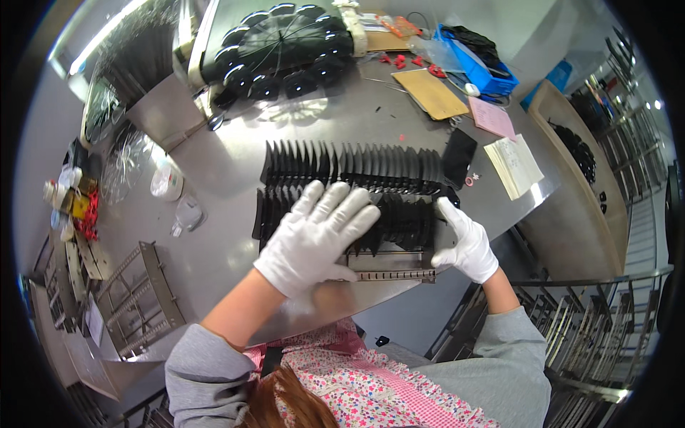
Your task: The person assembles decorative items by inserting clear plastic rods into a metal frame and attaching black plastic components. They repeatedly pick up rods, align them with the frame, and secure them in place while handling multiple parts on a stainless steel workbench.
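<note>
A metal rack (396, 275) on the table in front of me carries two rows of dark, curved lenses standing on edge. The far row of lenses (357, 162) is in full view; my left hand partly covers the near row of lenses (407, 221). White-gloved, my left hand (314, 235) lies over the left half of the near row with its fingers stretched out. At the rack's right end is my right hand (467, 246), also in a white glove. Its finger and thumb are apart, close against that end. Whether they touch it is hard to see.
Behind the rack stands a round holder with dark lenses (282, 43). A black phone (459, 157), an open notebook (515, 165), a pink paper pad (492, 116), a brown envelope (432, 94) and a blue bin (492, 78) lie right. An unloaded rack (135, 299) is left.
</note>
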Demonstrator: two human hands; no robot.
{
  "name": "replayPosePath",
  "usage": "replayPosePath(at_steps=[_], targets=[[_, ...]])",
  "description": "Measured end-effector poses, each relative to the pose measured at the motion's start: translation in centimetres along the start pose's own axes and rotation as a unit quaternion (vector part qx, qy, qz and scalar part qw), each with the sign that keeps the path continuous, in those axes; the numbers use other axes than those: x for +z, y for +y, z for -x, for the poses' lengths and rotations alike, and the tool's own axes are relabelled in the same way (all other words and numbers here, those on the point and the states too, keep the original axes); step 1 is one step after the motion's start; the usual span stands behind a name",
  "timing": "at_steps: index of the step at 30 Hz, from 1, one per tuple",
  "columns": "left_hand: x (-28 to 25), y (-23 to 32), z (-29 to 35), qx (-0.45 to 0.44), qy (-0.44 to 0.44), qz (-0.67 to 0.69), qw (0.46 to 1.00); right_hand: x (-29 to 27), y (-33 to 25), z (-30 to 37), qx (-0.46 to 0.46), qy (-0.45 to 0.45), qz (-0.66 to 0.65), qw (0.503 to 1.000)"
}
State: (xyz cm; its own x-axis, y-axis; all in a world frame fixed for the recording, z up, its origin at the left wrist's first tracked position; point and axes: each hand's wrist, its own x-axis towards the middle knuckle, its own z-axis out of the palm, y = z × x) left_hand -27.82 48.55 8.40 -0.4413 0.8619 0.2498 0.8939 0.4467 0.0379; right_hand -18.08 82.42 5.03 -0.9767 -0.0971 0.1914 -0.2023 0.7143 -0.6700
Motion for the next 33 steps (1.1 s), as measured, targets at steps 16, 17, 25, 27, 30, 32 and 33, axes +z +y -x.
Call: replayPosePath(at_steps=[16, 17, 25, 27, 30, 32, 33], targets=[[2.5, 4.1, -9.0, 0.067, -0.027, 0.034, 0.997, -1.1, 2.5, -5.1, 0.216, -0.244, 0.263, 0.908], [2.3, 4.2, -9.0, 0.063, -0.042, 0.038, 0.996, -1.5, 2.6, -4.7, 0.225, -0.262, 0.264, 0.901], [-1.3, 1.4, -3.6, -0.028, -0.1, -0.018, 0.994, -1.8, 2.4, 0.6, 0.207, 0.07, -0.234, 0.947], [-0.5, 0.7, -2.2, -0.014, -0.083, -0.034, 0.996, 0.6, 2.0, 1.7, 0.056, 0.161, -0.458, 0.873], [1.0, 0.1, -1.8, 0.023, -0.042, -0.048, 0.998, 4.0, 2.0, 1.5, -0.014, 0.175, -0.294, 0.939], [1.3, 0.1, -2.1, 0.026, -0.043, -0.06, 0.997, 5.0, 2.1, 0.8, -0.072, 0.157, -0.166, 0.971], [1.3, 0.1, -2.2, 0.027, -0.045, -0.058, 0.997, 5.3, 2.0, 0.5, -0.09, 0.157, -0.144, 0.973]])
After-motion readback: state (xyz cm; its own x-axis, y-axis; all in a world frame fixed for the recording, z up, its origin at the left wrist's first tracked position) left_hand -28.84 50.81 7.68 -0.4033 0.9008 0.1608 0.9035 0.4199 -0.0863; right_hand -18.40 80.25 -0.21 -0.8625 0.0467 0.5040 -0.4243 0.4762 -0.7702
